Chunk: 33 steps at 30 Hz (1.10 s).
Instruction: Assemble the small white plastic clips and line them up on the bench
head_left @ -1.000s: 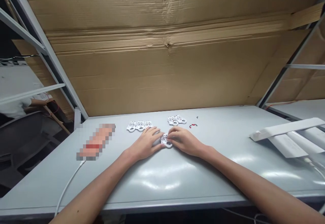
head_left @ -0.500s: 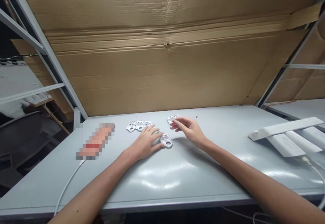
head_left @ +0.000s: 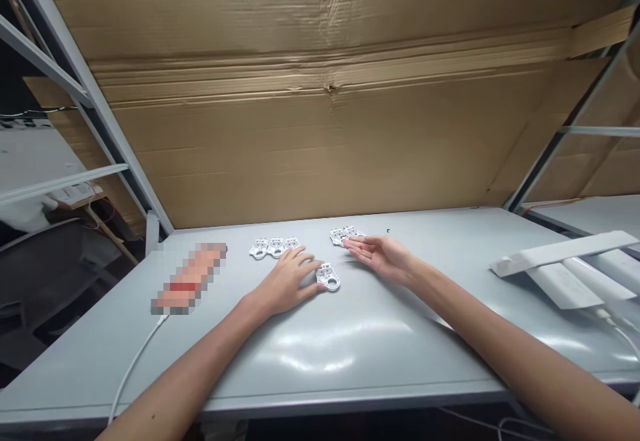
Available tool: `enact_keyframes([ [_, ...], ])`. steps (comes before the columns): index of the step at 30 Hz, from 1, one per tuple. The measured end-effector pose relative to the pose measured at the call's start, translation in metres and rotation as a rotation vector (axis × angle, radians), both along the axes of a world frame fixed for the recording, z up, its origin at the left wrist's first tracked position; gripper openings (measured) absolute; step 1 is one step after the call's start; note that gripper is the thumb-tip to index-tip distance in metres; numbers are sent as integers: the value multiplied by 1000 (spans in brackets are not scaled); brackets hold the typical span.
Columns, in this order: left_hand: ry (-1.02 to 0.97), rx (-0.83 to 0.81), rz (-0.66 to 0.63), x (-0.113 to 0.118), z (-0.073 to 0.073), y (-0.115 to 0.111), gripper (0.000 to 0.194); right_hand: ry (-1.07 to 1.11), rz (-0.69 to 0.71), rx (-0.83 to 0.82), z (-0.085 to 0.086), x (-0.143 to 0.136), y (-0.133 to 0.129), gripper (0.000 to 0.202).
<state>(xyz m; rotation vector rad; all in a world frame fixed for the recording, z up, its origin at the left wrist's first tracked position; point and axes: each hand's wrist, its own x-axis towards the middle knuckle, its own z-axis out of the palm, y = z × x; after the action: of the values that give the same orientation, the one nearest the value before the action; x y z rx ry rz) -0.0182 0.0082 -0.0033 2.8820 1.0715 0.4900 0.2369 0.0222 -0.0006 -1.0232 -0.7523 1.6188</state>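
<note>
Here the left hand [head_left: 285, 284] lies flat, fingers spread, touching the near white part [head_left: 329, 277]; the right hand [head_left: 383, 255], open and empty-looking, could scatter the far pair [head_left: 346, 235].

Workshop, metal workbench [head_left: 350, 334], cardboard backing [head_left: 320, 127]

Two bare forearms, sleeveless to the frame edge, no gloves or jewellery

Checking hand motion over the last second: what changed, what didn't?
The right hand let go of the white part it was working with the left hand, moved back and right to the far pair of white parts, and now lies palm up with a small red piece on its fingers. The left hand stayed against the white part. The row of three white parts did not move.
</note>
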Motion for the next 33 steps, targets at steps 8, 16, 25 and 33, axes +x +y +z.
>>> enact_keyframes([
  [8,32,22,27,0,-1,1,38,-67,51,96,9,5,-5,14],
  [16,29,90,123,-2,-5,6,35,-221,-41,212,11,19,1,17],
  [25,-40,16,-111,-2,5,-2,27,-1279,-148,696,2,44,9,18],
  [33,32,-69,-127,-6,7,-3,40,-1496,-74,695,-17,52,19,18],
])
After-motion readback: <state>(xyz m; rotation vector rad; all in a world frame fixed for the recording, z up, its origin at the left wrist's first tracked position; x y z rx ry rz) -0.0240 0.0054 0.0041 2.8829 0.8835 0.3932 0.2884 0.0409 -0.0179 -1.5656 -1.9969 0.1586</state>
